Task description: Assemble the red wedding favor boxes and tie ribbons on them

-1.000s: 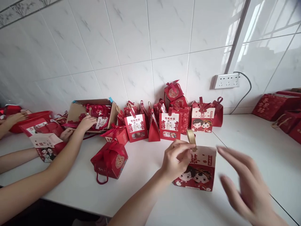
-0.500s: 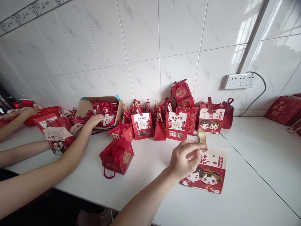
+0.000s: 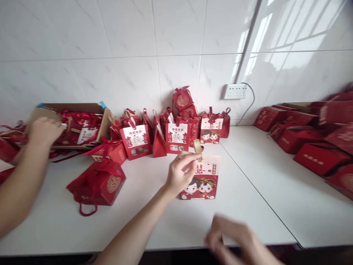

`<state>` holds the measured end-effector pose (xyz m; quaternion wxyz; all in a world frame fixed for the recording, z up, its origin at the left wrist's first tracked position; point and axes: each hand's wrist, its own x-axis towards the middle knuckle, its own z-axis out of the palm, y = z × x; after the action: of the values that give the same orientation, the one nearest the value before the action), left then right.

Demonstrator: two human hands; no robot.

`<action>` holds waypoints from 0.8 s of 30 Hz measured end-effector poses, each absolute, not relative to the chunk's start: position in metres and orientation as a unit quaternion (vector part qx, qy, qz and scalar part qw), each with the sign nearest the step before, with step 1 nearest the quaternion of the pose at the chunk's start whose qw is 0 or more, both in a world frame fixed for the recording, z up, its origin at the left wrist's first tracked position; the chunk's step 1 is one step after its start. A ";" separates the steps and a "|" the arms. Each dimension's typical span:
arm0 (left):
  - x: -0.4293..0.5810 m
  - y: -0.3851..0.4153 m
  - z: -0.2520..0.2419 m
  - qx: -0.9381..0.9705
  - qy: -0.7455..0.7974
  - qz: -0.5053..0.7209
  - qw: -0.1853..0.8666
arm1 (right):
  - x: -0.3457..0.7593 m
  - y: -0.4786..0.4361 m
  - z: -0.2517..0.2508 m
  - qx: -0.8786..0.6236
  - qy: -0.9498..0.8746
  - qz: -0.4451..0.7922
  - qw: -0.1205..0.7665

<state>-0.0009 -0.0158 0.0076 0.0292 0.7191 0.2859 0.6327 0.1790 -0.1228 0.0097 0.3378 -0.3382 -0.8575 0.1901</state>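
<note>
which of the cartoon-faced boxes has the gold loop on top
The front cartoon-faced box, pinched by the left hand near its gold loop. The rear cartoon-faced box has a red ribbon on top instead.

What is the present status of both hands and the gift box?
Left hand pinching gold loop atop gift box. Right hand off it, blurred. Gift box upright on table. Ribboned red box standing apart, left of gift box.

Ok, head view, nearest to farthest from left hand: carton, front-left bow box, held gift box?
1. Held gift box: in the left hand, by its loop.
2. Bow box: left of the hand.
3. Carton: farther left, toward the wall.
</note>
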 end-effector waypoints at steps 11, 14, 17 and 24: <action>-0.006 -0.014 0.009 0.724 0.297 0.622 -0.022 | 0.143 0.017 0.017 -0.248 -0.741 0.123 0.612; -0.006 -0.015 0.010 0.724 0.301 0.620 -0.028 | 0.142 0.009 0.000 -0.264 -0.734 0.148 0.608; -0.006 -0.016 0.010 0.726 0.303 0.617 -0.015 | 0.145 0.005 -0.002 -0.261 -0.738 0.126 0.609; -0.009 -0.019 0.015 0.732 0.291 0.615 0.036 | 0.146 0.005 0.005 -0.205 -0.755 0.096 0.615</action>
<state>-0.0094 -0.0193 0.0148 0.0357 0.7323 0.2909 0.6147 0.1460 0.0053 0.0055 0.6150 -0.2047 -0.7554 0.0964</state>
